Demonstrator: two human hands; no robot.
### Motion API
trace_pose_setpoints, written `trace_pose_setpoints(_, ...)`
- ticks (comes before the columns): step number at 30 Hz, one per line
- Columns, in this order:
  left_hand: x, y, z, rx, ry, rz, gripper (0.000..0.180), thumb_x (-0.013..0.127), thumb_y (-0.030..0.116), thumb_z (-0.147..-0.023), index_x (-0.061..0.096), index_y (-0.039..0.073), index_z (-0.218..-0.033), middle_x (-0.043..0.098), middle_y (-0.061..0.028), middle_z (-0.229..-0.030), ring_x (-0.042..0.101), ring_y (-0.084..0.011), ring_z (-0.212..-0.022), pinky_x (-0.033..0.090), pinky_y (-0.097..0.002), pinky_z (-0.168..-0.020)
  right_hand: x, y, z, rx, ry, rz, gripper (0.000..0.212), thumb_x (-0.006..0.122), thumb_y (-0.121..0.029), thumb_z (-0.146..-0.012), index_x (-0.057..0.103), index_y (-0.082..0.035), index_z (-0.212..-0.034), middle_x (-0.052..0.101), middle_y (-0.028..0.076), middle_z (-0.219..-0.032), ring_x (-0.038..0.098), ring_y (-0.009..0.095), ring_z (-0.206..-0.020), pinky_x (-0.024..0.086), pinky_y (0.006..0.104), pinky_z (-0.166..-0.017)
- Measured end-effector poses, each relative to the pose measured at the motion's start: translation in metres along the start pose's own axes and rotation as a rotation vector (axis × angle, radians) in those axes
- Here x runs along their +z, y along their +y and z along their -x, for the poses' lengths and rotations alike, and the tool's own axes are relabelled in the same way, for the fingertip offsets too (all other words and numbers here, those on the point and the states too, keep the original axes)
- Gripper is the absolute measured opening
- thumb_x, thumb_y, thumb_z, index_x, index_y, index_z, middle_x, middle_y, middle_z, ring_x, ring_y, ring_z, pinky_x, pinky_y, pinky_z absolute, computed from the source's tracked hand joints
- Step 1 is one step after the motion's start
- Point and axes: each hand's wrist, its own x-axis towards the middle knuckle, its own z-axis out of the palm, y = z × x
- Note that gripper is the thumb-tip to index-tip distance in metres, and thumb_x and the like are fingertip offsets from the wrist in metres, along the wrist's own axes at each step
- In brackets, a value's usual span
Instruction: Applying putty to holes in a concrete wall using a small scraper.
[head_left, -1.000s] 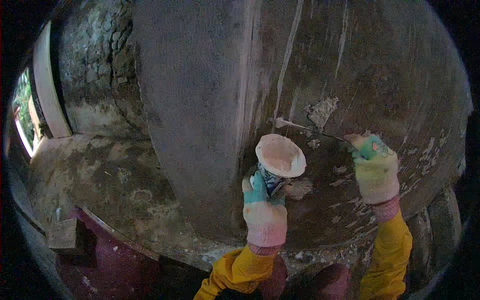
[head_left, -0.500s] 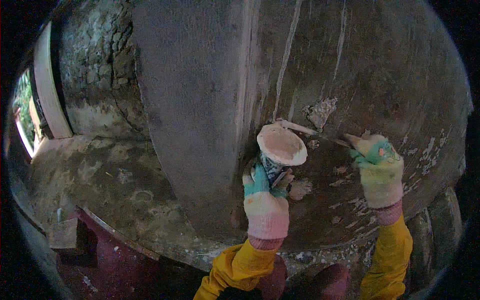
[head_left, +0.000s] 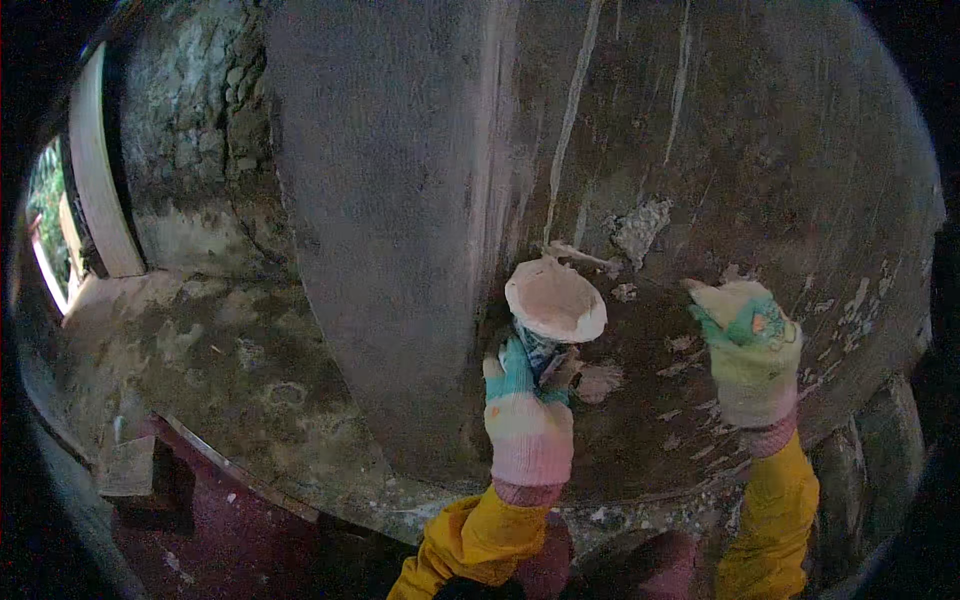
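Head view: cup (head_left: 556,299), markings (head_left: 539,350) blurred

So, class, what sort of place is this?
Probably a building under repair: the rough wall looks cracked, pale patches mark the dark surface, and the left hand holds a pale-crusted cup.

At 5 o'clock, the gloved left hand (head_left: 530,420) holds a pale-lined bowl (head_left: 556,298); at 3 o'clock, the right hand (head_left: 750,345) grips a slim tool (head_left: 588,259), its pale end at the bowl's 1 o'clock.
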Motion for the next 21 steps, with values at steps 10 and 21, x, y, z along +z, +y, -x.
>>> trace_pose_setpoints(10,-0.005,0.011,0.003,0.403,-0.057,-0.791,0.052,0.069,0.006,-0.07,0.046,-0.001,-0.117,0.053,-0.0238,-0.101,0.056,-0.0432,-0.085,0.048,-0.0443,-0.068,0.006,-0.006,-0.005,-0.155,0.137,0.128,0.052,0.059,0.01,-0.069,0.064,-0.013,-0.115,0.057,0.007,-0.097,0.056,0.021,-0.082,0.047,0.0293,-0.073)
trace_pose_setpoints(21,-0.007,-0.002,0.0,0.32,-0.056,-0.503,0.055,0.07,0.007,-0.071,0.045,-0.003,-0.12,0.053,-0.0249,-0.1,0.055,-0.0435,-0.085,0.048,-0.0439,-0.071,0.011,-0.006,-0.006,-0.064,0.206,-0.065,0.051,0.059,0.011,-0.067,0.067,-0.013,-0.112,0.054,0.002,-0.087,0.053,0.018,-0.077,0.044,0.0269,-0.071)
